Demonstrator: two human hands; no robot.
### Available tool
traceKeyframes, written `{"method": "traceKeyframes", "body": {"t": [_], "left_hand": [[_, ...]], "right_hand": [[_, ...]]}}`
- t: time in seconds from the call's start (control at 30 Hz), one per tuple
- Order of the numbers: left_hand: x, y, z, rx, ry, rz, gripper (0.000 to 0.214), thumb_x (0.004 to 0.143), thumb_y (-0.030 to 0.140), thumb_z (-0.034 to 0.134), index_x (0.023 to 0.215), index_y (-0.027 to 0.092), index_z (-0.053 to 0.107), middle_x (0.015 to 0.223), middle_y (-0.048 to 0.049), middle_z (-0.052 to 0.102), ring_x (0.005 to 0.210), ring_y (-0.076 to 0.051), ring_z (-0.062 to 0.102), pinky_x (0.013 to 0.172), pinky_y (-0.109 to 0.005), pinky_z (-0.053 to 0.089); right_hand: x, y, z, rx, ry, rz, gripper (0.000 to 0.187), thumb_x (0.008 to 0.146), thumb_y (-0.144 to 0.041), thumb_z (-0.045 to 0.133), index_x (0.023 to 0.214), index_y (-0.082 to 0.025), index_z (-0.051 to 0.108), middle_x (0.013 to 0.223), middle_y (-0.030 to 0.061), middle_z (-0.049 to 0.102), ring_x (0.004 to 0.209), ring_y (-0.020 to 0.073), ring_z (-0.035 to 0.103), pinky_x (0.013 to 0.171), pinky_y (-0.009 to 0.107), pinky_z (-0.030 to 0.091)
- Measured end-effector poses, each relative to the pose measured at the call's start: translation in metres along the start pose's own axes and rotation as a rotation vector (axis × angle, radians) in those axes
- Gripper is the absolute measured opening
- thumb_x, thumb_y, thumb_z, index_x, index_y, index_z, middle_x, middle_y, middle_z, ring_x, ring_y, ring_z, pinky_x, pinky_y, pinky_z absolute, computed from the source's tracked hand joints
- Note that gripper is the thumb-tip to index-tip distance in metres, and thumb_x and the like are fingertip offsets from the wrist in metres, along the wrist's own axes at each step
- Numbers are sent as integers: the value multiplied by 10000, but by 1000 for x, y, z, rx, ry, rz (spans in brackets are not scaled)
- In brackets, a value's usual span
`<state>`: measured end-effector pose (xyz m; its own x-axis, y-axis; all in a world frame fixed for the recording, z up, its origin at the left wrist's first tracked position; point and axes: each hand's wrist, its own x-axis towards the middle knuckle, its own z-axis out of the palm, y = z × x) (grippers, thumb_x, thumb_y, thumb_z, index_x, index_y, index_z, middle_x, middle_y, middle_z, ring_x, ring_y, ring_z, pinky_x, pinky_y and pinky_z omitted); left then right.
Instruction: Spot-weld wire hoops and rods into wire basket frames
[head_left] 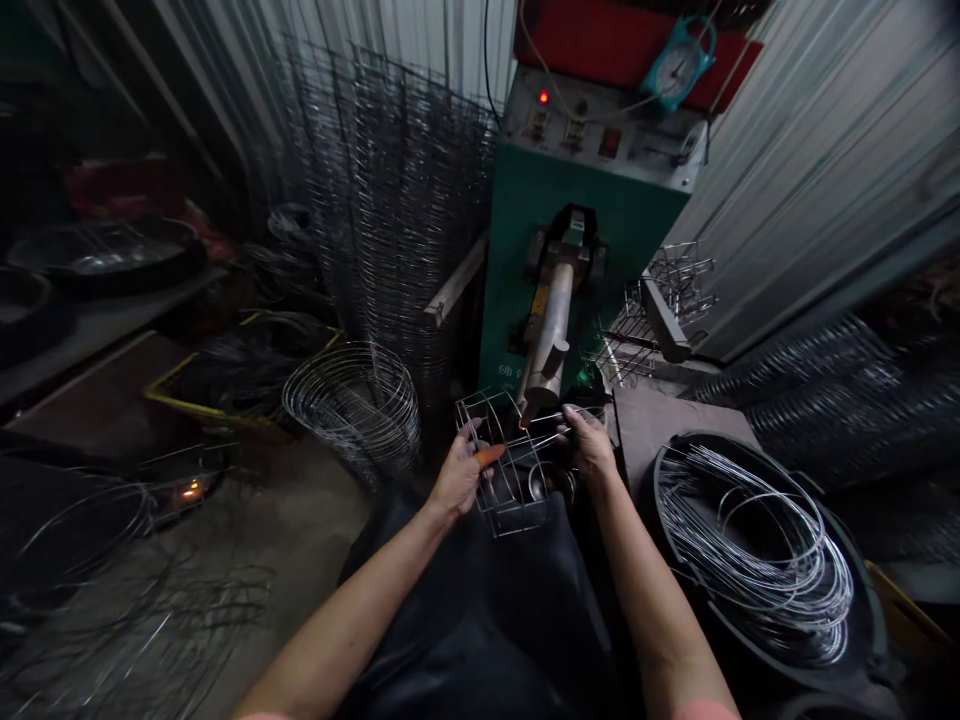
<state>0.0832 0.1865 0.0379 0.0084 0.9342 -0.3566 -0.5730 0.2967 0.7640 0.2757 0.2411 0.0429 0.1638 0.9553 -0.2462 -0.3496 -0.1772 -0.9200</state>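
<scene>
My left hand (459, 475) is closed on the near left side of a small wire basket (517, 490); an orange piece (491, 456), perhaps a thumb cover, shows at its thumb. My right hand (591, 445) pinches thin metal wire (551, 430) at the basket's right side. Between the hands, the basket sits under the round metal arm (551, 335) of a green spot welder (517, 240). A small orange glow shows at the arm's tip, where it meets the wire. A round metal part shows through the basket, partly hidden.
Tall stacks of wire frames (397, 180) stand behind on the left, with a coil of wire rings (356, 400) before them. A black tub (667, 530) on the right holds wire hoops (795, 560). A yellow crate (187, 410) stands left. A teal clock (679, 65) hangs above.
</scene>
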Motion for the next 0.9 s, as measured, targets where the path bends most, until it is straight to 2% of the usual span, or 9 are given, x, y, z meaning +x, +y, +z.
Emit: {"method": "traceKeyframes", "body": {"t": [0.33,0.67,0.9], "left_hand": [[-3,3,2,-87,69,67,680,511,167,765,1109,227,448,738,52,428,590,-54,454,457,-160,337],[8,5,4,-107,130,52,650,516,140,736,1085,214,430,700,50,454,609,-79,485,455,-162,332],[18,5,5,-138,157,41,584,550,64,695,1056,197,434,678,52,462,542,-71,467,425,-170,322]], "right_hand": [[5,2,18,76,-5,-17,301,536,-308,764,720,-182,561,611,-34,614,446,55,500,363,134,425],[24,5,22,100,-27,-32,308,525,-277,756,719,-185,536,551,-74,557,415,45,477,341,122,403],[35,8,24,57,-20,-46,267,544,-287,728,724,-175,565,586,-49,582,432,52,486,359,136,415]]}}
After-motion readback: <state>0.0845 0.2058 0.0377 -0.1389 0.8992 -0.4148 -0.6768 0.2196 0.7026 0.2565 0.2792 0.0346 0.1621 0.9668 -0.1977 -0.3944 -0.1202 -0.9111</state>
